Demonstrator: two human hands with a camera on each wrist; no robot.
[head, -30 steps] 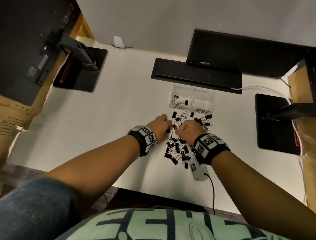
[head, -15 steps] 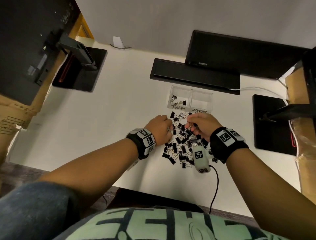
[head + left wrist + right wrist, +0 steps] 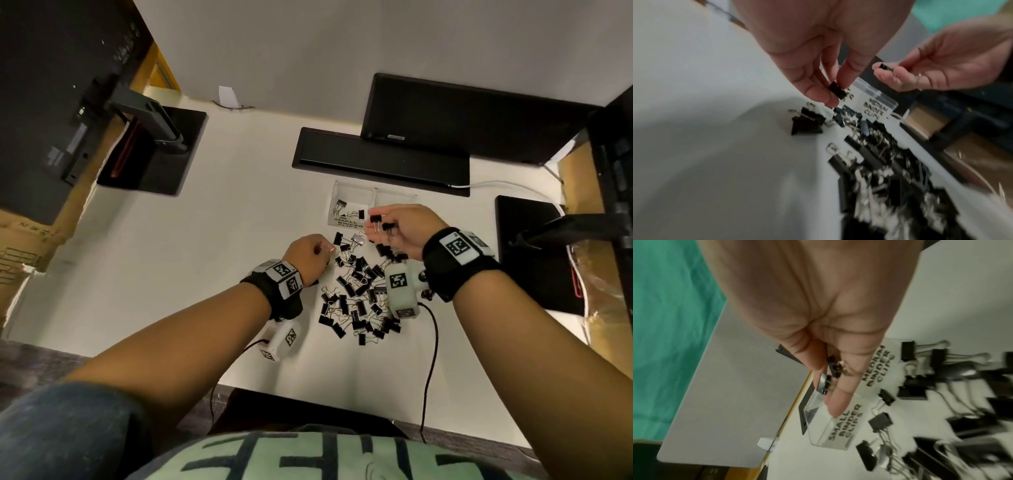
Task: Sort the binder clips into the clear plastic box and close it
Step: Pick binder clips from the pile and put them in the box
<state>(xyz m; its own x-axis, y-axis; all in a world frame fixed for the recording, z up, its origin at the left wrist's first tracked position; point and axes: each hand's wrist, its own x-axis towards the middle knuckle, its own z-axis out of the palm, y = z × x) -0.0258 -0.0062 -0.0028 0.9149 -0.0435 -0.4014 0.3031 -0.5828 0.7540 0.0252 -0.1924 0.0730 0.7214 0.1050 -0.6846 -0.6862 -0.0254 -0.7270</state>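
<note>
Black binder clips (image 3: 359, 294) lie in a loose pile on the white desk. Behind the pile stands the clear plastic box (image 3: 394, 197), lid open, with two compartments labelled SMALL (image 3: 840, 426) and MEDIUM (image 3: 875, 110). A few small clips (image 3: 342, 205) lie in the small compartment. My left hand (image 3: 322, 250) pinches one small black clip (image 3: 836, 92) just above the pile's left edge. My right hand (image 3: 373, 226) is raised over the box's front wall, thumb and fingers holding a couple of small clips (image 3: 375, 218), also seen in the right wrist view (image 3: 833, 368).
A black keyboard (image 3: 376, 157) and a monitor (image 3: 462, 113) sit right behind the box. Black monitor bases stand at the left (image 3: 154, 150) and right (image 3: 534, 253). A white cable (image 3: 507, 186) runs at the back right. Wrist-camera cords hang over the desk's near edge (image 3: 430, 359).
My right hand has left the pile and moved up and forward to the box with small clips in it. My left hand has lifted one clip off the pile's left edge.
</note>
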